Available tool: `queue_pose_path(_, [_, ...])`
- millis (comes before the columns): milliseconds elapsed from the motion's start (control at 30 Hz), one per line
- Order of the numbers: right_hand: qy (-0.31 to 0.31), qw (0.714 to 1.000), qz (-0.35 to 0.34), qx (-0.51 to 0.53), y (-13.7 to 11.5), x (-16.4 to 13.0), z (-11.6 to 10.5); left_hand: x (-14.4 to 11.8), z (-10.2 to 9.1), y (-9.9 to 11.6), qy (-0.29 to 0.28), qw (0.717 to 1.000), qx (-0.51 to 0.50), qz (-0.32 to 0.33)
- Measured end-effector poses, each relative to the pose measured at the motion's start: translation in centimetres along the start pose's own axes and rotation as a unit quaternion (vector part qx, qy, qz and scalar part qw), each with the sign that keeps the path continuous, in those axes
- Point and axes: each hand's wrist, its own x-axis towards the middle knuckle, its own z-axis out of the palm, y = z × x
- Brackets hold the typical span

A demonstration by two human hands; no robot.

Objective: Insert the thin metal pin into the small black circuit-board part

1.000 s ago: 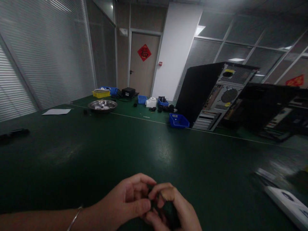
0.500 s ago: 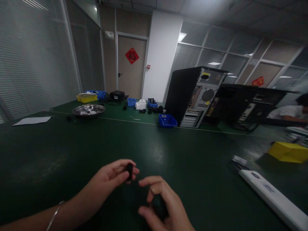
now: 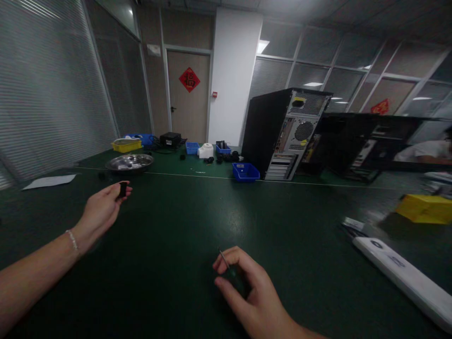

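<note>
My left hand (image 3: 104, 205) is stretched out over the left part of the table, closed on a small black piece (image 3: 123, 190) pinched between thumb and fingers. Just beyond it stands a shiny metal bowl (image 3: 144, 166) with small pale things inside. Near the front middle, my right hand (image 3: 252, 287) is curled around a screwdriver (image 3: 237, 278). Its thin metal shaft points up and to the left; the dark handle is partly hidden in my palm.
The green table (image 3: 169, 263) carries a blue bin (image 3: 246, 172) beside a black computer tower (image 3: 270, 136). A white power strip (image 3: 399, 273) and a yellow bin (image 3: 425, 208) lie on the right. A paper sheet (image 3: 49, 181) lies left. A person (image 3: 423, 151) sits at far right.
My left hand has moved away to the left and forward, toward the metal bowl, carrying the black piece. My right hand stays near the front with the screwdriver, its shaft now visible.
</note>
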Motion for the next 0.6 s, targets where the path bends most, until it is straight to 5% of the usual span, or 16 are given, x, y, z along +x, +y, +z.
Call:
queue_pose_path(100, [-0.006, 1.000, 0.021, -0.007, 0.1, 0.0, 0.0, -1.0, 1.2, -0.8, -0.026, 0.999, -0.018, -0.014])
queue_pose_path(200, [-0.022, 0.999, 0.045, -0.015, 0.1, 0.2, -0.3, -4.7, 2.8, -1.3, -0.185, 0.981, 0.016, -0.062])
queue_pose_path(300, [-0.007, 0.998, 0.057, -0.011, 0.2, 0.5, -0.6, -9.6, 4.2, -1.5, -0.370, 0.919, 0.096, -0.091])
queue_pose_path(433, [0.011, 0.997, 0.072, 0.023, 0.8, 0.7, -0.7, -14.3, 4.9, -1.7, -0.512, 0.840, 0.139, -0.116])
queue_pose_path(600, [-0.030, 0.998, 0.061, 0.016, 0.4, 0.6, -0.4, -16.0, 4.2, -1.6, -0.550, 0.806, 0.216, -0.033])
